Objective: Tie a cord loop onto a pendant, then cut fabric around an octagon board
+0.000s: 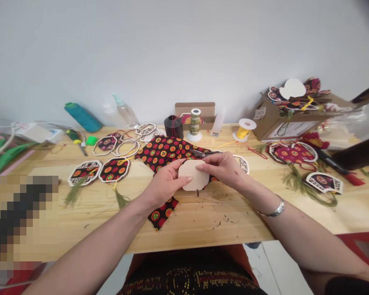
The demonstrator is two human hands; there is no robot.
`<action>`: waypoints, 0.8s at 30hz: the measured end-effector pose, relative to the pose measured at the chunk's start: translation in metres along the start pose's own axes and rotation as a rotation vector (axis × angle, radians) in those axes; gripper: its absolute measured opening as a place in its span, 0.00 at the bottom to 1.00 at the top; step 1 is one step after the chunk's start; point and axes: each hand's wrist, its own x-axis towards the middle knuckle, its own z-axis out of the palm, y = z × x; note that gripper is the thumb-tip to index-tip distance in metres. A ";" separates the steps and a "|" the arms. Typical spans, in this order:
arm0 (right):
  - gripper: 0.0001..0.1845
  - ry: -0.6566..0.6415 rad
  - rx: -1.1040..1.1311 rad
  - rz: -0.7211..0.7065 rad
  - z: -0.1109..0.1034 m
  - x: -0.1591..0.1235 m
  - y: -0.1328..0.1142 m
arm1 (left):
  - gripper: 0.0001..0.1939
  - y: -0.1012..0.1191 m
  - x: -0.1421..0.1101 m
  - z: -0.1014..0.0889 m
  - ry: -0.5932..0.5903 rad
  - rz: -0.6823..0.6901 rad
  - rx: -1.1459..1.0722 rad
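A plain cream panel (193, 177) with rounded corners is held up over the table between both my hands. My left hand (167, 182) pinches its left edge, thumb on the face toward me. At the upper right edge, my right hand (223, 167) grips it the same way. Patterned fabric (167, 149), black with red and yellow flowers, lies behind and under the hands. Dark scissors (199, 153) rest on that cloth, partly hidden by my right hand. A narrow fabric piece (162, 215) shows below my left hand.
Finished ornaments (115, 169) with tassels lie at left. A yellow thread spool (243, 129), a black thread cone (174, 127) and a green thread spool (195, 123) stand at the back. An overfilled cardboard box (283, 123) is at back right, with more tasselled pieces (322, 183) before it.
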 end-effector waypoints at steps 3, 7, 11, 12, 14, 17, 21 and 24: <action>0.14 0.006 -0.001 0.001 0.000 -0.001 -0.001 | 0.25 -0.001 0.000 0.000 -0.009 0.000 -0.008; 0.15 0.004 -0.014 -0.009 0.000 -0.001 -0.001 | 0.25 -0.001 0.001 0.000 -0.005 0.007 -0.007; 0.15 0.009 -0.028 -0.011 0.000 0.000 0.000 | 0.24 0.000 0.001 0.001 0.005 0.010 -0.017; 0.15 0.010 -0.030 -0.014 0.000 0.000 0.000 | 0.24 0.001 0.002 0.002 0.008 0.008 -0.019; 0.15 0.007 -0.035 -0.023 0.000 0.000 0.000 | 0.23 0.001 0.002 0.002 0.010 0.003 -0.023; 0.16 0.002 -0.035 -0.031 0.000 0.000 0.000 | 0.21 0.001 0.002 0.003 0.013 0.003 -0.030; 0.16 0.003 -0.029 -0.015 0.000 0.000 0.000 | 0.21 0.000 0.002 0.002 0.018 0.002 -0.037; 0.16 0.000 -0.009 0.009 0.000 0.000 -0.001 | 0.22 -0.002 0.001 0.002 0.018 0.008 -0.045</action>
